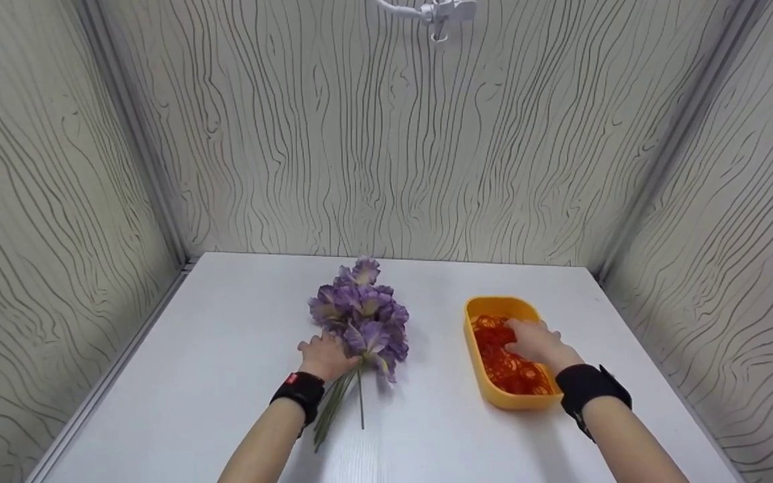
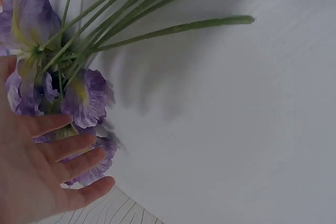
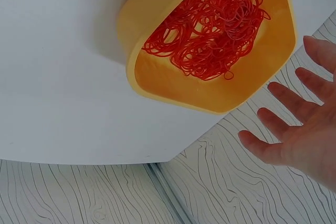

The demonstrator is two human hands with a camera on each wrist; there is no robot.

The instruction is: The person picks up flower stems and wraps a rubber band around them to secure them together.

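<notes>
Pale wood-grain-patterned walls (image 1: 359, 154) stand on 3 sides of a white counter (image 1: 225, 349). Near its middle lies a bunch of ruffled purple flowers on green stems (image 1: 366, 302); the left hand (image 1: 327, 357) is spread over it, gripping nothing. Rightward, the empty right hand (image 1: 537, 342), fingers apart, hangs over a yellow-orange rounded-rectangular tub (image 1: 517, 401) of thin red loops (image 1: 504, 369).

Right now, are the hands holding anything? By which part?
Nothing is held: the left hand is spread by the purple flowers, the right hand spread by the orange box.
</notes>
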